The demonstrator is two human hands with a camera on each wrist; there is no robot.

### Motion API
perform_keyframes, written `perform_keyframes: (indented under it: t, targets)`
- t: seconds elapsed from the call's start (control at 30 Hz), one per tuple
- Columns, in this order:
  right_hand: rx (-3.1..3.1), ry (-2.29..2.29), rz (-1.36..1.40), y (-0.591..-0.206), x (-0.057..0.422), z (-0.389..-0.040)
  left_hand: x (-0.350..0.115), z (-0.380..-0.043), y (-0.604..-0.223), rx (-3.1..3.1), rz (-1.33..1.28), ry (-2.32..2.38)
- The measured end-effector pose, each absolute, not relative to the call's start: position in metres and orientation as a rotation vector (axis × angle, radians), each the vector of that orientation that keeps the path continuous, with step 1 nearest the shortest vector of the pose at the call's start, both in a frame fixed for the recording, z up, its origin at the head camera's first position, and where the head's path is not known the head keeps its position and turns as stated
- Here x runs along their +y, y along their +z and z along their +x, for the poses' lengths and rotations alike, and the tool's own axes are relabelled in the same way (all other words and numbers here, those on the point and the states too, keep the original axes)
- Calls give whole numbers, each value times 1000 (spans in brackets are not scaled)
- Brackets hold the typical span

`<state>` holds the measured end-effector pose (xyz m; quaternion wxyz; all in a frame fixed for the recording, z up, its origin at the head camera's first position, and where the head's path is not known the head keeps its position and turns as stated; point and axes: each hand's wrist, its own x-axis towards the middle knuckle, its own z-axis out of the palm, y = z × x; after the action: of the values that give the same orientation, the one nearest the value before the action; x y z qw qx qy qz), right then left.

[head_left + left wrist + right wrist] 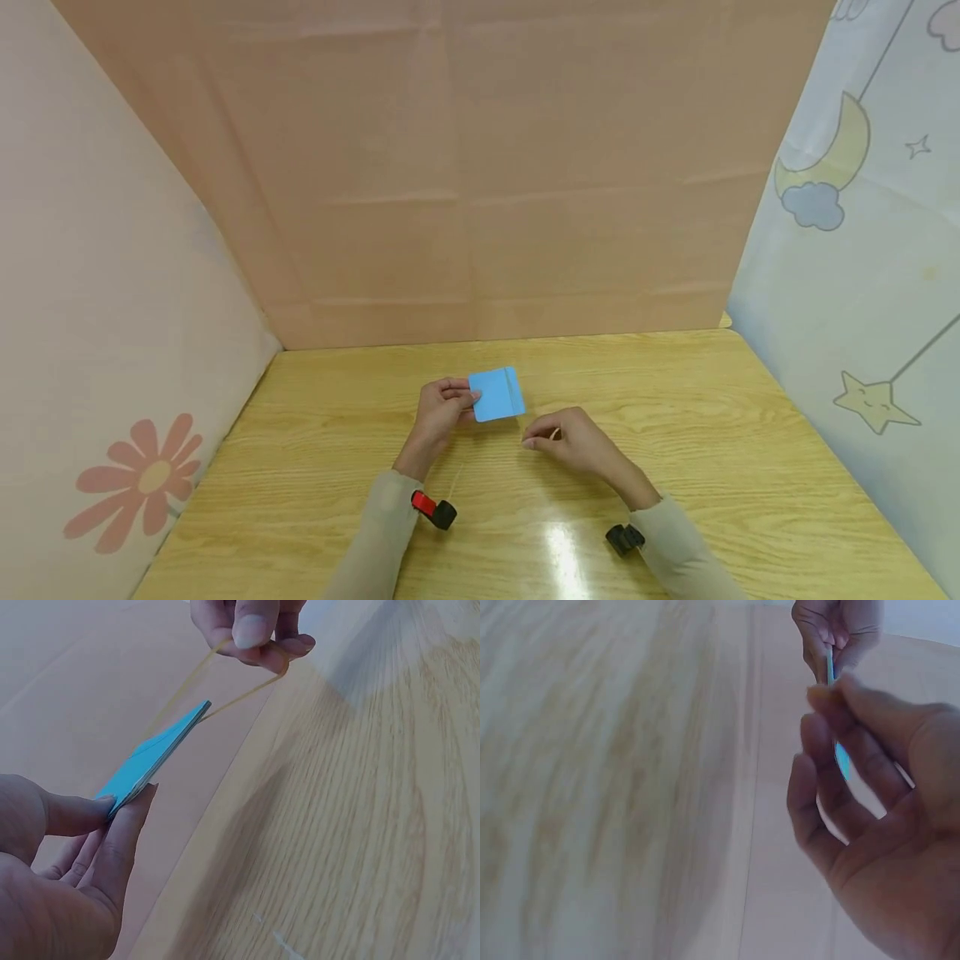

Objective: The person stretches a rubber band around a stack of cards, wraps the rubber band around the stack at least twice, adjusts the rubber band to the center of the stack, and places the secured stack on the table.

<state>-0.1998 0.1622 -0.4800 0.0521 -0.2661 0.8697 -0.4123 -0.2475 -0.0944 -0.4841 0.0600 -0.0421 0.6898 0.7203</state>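
Note:
A thin stack of square blue cards is held tilted above the wooden table. My left hand pinches its left edge, thumb on the upper face and fingers beneath, as the left wrist view shows. A yellowish rubber band runs across the stack near its right side and stretches out past the edge. At the far end of that loop, my right hand grips the band between thumb and fingers. In the right wrist view, the right hand's fingers partly cover the blue stack.
The wooden table meets a tan cloth backdrop behind the hands. Pale printed panels stand to the left and right. A black wrist camera on a red strap sits at the left cuff, another at the right.

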Motion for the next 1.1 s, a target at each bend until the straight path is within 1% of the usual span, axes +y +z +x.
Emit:
perform_keyframes:
  t: [0.13, 0.33, 0.53, 0.77, 0.87, 0.97, 1.03, 1.1]
  targets:
    - [2591, -1276, -878, -481, 162, -200, -94, -248, -484, 2089, -117, 2168]
    - [2581, -1251, -1088, -481, 163, -202, -93, -249, -485, 2088, -121, 2152]
    - [2650, -1187, -1168, -479, 163, -199, -95, -252, -484, 2100, -148, 2161]
    - [2489, -1360, -1302, -473, 160, -200, -93, -251, -483, 2102, -139, 2151]
    - [2395, -1492, -1285, -470, 159, -200, -91, -250, -481, 2102, -133, 2139]
    - [2282, -1605, -1212, -468, 158, -198, -89, -249, -482, 2098, -109, 2131]
    - [2241, -1635, -1178, -468, 157, -198, -88, -248, -482, 2101, -84, 2126]
    - [2244, -1625, -1200, -469, 156, -198, -88, -247, -482, 2094, -72, 2124]
